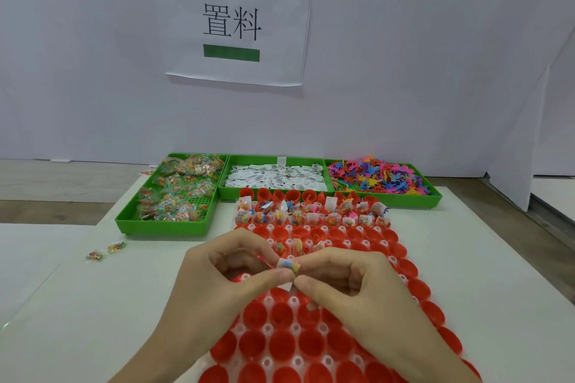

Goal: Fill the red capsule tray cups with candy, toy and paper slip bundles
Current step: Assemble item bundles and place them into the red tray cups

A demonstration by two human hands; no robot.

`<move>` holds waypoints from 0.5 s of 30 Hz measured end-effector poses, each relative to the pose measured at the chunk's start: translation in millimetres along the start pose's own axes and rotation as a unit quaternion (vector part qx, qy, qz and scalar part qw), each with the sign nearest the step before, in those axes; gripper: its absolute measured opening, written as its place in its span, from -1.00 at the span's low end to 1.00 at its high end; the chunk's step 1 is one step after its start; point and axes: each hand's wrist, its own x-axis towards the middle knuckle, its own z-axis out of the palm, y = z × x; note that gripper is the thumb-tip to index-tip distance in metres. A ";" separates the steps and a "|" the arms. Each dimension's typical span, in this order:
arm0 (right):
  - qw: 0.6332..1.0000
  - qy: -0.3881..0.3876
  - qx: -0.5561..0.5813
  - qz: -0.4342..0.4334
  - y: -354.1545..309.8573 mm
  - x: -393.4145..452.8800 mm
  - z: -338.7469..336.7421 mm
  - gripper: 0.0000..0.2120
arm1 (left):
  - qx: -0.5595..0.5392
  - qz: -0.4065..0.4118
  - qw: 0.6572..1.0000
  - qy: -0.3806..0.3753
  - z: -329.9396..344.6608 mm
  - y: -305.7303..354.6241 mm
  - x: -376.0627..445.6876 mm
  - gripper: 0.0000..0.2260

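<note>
A tray of red capsule cups (311,348) runs from the table's near edge toward the green bins. Two far rows hold bundles (311,214) of candy, toy and paper; a few more bundles (298,247) sit in a nearer row. Above the tray's middle, my left hand (224,270) and my right hand (351,283) meet, both pinching one small bundle (289,266) of candy bag, white paper slip and a red toy part. Cups under my hands are hidden.
Three green bins stand behind the tray: candy bags (174,193) at left, white paper slips (275,179) in the middle, colourful toys (376,177) at right. Two loose candy bags (105,252) lie on the white table at left. A wall with a paper sign (231,22) rises behind.
</note>
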 end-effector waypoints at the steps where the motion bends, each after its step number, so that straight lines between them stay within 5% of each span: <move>1: 1.000 0.001 0.008 -0.001 -0.4 -0.2 -1.7 -0.83 | 0.002 0.014 1.000 0.005 1.1 2.0 0.4 -0.79; 15: 0.998 0.051 -0.026 0.034 -5.7 41.9 -69.3 -0.84 | 0.020 0.014 0.999 -0.034 49.0 9.3 65.0 -0.94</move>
